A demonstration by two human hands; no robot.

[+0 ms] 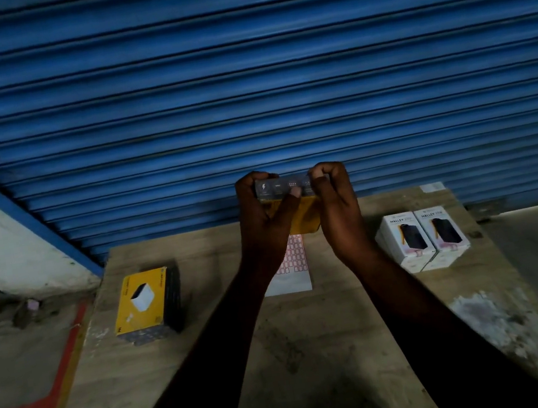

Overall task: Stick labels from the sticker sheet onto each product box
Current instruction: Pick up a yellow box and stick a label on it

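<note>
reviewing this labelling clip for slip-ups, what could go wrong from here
The held box sits in the air, gripped by the left hand with the right hand pinching its end; a slip could drop it onto the sticker sheet on the table below. The scene is dim, so a label may go on crooked. The yellow box near the table's left edge could get knocked off.
</note>
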